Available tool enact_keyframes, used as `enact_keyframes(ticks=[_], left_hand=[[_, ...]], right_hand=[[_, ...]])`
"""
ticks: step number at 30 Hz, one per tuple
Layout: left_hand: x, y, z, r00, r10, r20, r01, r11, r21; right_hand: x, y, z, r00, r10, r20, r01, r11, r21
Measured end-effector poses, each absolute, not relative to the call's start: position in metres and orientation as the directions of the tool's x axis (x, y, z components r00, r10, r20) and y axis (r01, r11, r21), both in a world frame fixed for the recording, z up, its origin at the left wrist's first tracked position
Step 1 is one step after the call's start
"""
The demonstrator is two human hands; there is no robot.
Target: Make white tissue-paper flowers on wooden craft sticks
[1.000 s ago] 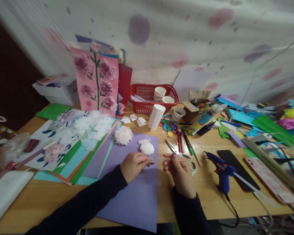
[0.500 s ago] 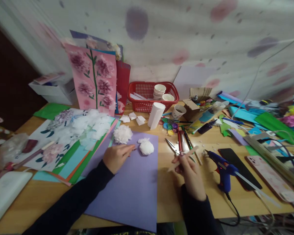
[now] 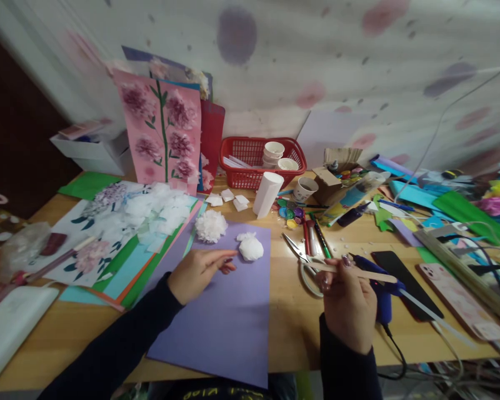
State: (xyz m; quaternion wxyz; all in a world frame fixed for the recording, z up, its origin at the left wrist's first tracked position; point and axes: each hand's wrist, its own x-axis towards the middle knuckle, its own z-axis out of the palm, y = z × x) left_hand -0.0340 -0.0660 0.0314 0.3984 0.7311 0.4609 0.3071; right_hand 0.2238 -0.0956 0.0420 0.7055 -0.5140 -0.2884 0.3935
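My right hand [image 3: 350, 303] pinches a flat wooden craft stick [image 3: 373, 274], held level in front of the blue hot glue gun [image 3: 383, 303], partly covering it. Scissors [image 3: 302, 256] lie on the table just left of that hand. Over the purple paper sheet [image 3: 225, 328], my left hand [image 3: 202, 272] has its index finger stretched out and nothing visible in its grasp. Close to its fingertips sits a white paper ball [image 3: 251, 248] with a ruffled bit behind it. A fuller white ruffled paper flower [image 3: 210, 226] rests at the sheet's top left.
A white roll [image 3: 268, 194] stands before a red basket [image 3: 241, 176] with paper cups. Small paint pots [image 3: 290, 213], pens and a patterned cup [image 3: 305, 189] are nearby. Two phones [image 3: 408, 283] and a power strip [image 3: 458, 266] lie right. Layered coloured papers [image 3: 129, 272] cover the left side.
My right hand has moved right with the craft stick, from beside the scissors to in front of the glue gun. My left hand has shifted only slightly.
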Motion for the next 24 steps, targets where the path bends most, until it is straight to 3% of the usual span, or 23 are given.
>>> enact_keyframes(ticks=[4, 7, 14, 19, 21, 24], left_hand=[[-0.01, -0.081, 0.043, 0.622, 0.782, 0.021, 0.347, -0.3, 0.889], [0.006, -0.087, 0.046, 0.682, 0.725, 0.099, 0.398, -0.481, 0.781], [-0.009, -0.083, 0.041, 0.329, 0.89, 0.315, 0.607, -0.455, 0.651], [-0.065, -0.081, 0.049, 0.325, 0.856, 0.402, 0.712, -0.501, 0.492], [-0.089, -0.078, 0.049, 0.26, 0.871, 0.416, 0.747, -0.455, 0.485], [-0.123, -0.07, 0.048, 0.016, 0.899, 0.437, 0.835, -0.253, 0.49]], right_hand=[[0.216, -0.1, 0.046, 0.482, 0.876, 0.008, -0.284, 0.165, -0.944], [0.211, -0.104, 0.05, 0.48, 0.877, 0.033, -0.262, 0.179, -0.948], [0.212, -0.105, 0.045, 0.482, 0.876, 0.028, -0.197, 0.14, -0.97], [0.208, -0.107, 0.051, 0.397, 0.908, 0.131, -0.011, 0.147, -0.989], [0.203, -0.119, 0.06, 0.293, 0.937, 0.19, 0.121, 0.161, -0.98], [0.199, -0.149, 0.068, 0.247, 0.957, 0.151, 0.131, 0.122, -0.984]])
